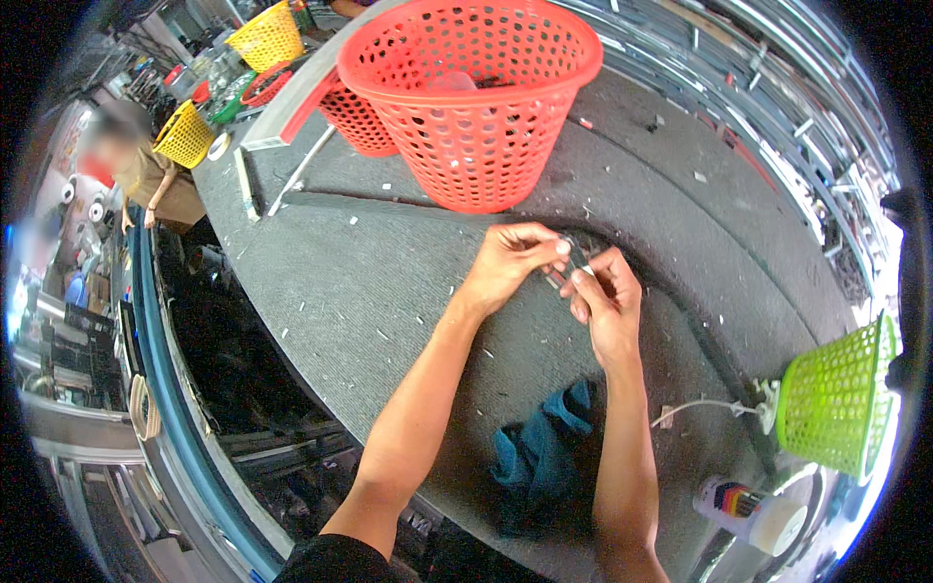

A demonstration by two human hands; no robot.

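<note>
Over the grey work table point(369, 282), both my hands meet at a small dark strip-like piece point(577, 255), its exact kind too small to make out. My left hand point(513, 260) pinches it at one end between thumb and fingertips. Fingers curled, my right hand point(607, 296) grips it from the other side. Just beyond the hands stands a large red perforated basket point(476, 146) with some dark and clear items inside. Below the hands, between my forearms, a crumpled dark blue cloth point(544, 452) lies on the table.
A green perforated basket point(836, 398) and a white bottle point(748, 510) are at the right. Metal profiles point(739, 68) lie stacked beyond the table. Another person point(165, 189) stands at the far left near yellow baskets point(185, 134). Small scraps dot the table.
</note>
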